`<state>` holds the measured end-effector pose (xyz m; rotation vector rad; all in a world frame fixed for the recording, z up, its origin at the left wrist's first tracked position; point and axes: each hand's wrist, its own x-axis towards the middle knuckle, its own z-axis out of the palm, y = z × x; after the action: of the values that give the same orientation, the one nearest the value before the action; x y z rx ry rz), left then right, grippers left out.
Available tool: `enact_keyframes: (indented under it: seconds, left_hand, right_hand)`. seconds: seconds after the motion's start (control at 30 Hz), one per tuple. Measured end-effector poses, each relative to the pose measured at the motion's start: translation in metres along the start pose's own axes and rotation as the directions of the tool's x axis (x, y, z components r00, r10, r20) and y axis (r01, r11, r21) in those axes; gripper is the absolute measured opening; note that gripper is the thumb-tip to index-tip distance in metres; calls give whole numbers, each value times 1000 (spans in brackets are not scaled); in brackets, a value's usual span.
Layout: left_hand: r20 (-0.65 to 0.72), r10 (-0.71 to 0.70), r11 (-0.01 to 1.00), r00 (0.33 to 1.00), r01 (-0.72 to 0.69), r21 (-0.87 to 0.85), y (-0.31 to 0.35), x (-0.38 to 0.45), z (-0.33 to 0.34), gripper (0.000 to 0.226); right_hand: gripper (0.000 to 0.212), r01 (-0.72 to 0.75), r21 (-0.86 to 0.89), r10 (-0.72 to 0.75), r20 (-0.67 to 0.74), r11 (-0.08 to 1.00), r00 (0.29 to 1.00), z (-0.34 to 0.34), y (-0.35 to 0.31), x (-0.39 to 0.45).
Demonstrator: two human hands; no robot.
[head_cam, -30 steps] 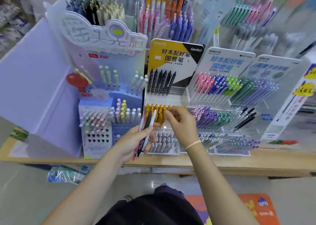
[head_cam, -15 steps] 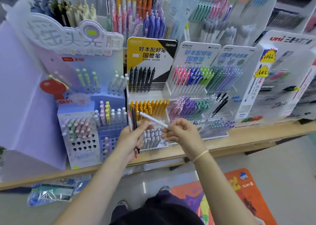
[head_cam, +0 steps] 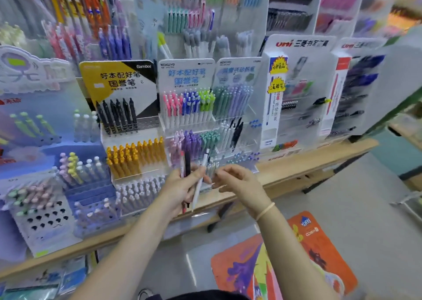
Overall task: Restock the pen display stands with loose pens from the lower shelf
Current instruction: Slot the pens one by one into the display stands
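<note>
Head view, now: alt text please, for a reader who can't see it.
A person's left hand grips a few loose pens, white, black and red, before tiered pen display stands on a wooden shelf. The right hand, fingers loosely curled, reaches toward them, apparently holding nothing.

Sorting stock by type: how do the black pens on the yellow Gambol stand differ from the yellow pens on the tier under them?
The black pens are few, one spaced row with bare slots to their right; the yellow pens are many, packed in several rows. The black ones are dark and slim; the yellow ones have knobbly tops. Both lean back, tips down, on one stand.
</note>
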<state>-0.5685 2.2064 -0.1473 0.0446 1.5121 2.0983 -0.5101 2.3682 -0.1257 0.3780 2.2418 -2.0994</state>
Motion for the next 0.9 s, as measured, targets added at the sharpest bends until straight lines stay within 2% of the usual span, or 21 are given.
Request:
enact_keyframes:
  seconds: [0.13, 0.33, 0.47, 0.57, 0.7, 0.9]
  left_hand:
    - [132, -27, 995, 991, 14, 100, -28, 7, 83, 19]
    - [206, -67, 972, 976, 18, 233, -66, 32, 216, 30]
    - [148, -140, 940, 979, 85, 330, -82, 48, 277, 31]
    - [58, -127, 930, 990, 98, 355, -89, 73, 299, 35]
    - [16, -96, 937, 995, 85, 338, -88, 124, 316, 24]
    - [47, -56, 992, 997, 51, 113, -76, 201, 327, 14]
  right_hand:
    - [14, 42, 125, -30, -96, 991, 995, -88, 1, -17]
    - [13, 82, 202, -47, -176, 976, 983, -223, 20, -41]
    - [8, 98, 235, -49, -208, 967, 977, -286, 27, -46]
    - [6, 98, 256, -36, -236, 962, 971, -322, 28, -36]
    - [8, 131, 185, -71, -301, 974, 951, -363, 19, 3]
    - [3, 172, -40, -176, -302, 984, 937, -397, -7, 92]
